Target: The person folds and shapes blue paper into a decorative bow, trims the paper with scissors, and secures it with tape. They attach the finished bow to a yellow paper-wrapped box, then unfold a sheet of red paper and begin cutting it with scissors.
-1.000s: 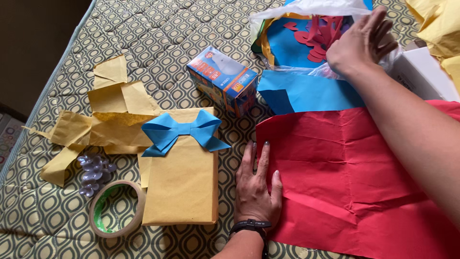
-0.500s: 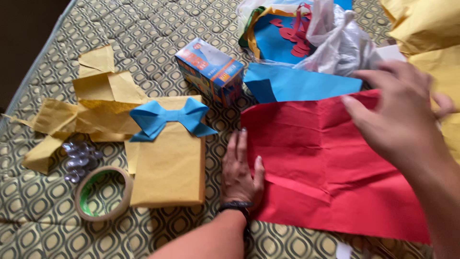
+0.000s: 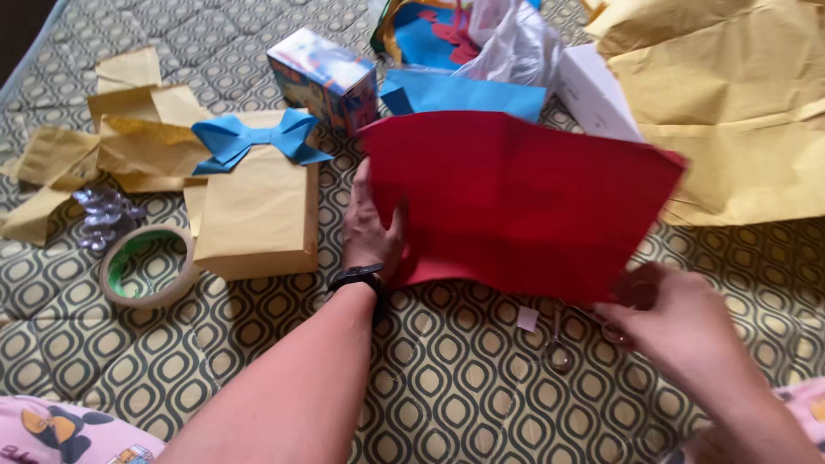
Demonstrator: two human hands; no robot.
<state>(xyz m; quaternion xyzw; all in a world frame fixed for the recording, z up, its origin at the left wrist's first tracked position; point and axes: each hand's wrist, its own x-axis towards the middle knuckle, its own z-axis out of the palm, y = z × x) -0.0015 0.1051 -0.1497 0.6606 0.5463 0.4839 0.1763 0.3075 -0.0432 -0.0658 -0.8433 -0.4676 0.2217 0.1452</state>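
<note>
Far left on the bed (image 3: 258,344): tape roll (image 3: 144,266) lying flat, yellow paper scraps (image 3: 129,142) above it, small silvery item beside them, too blurred to identify. Next right: parcel wrapped in yellow paper (image 3: 258,215) with a blue paper bow (image 3: 258,137) on its top edge; printed box (image 3: 326,77) just behind.

Left hand (image 3: 371,230): fingers extended, flat, palm down, sits at the left edge of the red paper sheet (image 3: 516,202), touching it and partly tucked behind it. Not clenched.

Red sheet: long axis runs left-right, spans between both hands, tilted up off the bed, near edge low.

Right hand (image 3: 679,331): grasps the sheet's lower right corner, fingers pinched on it, blurred. Scissors (image 3: 559,344) lie on the bed just left of this hand, under the sheet's near edge.

Behind: blue paper (image 3: 464,93), plastic bag (image 3: 516,43), white box (image 3: 593,94). Far right: large yellow paper sheet (image 3: 739,112), well clear of the hands.
</note>
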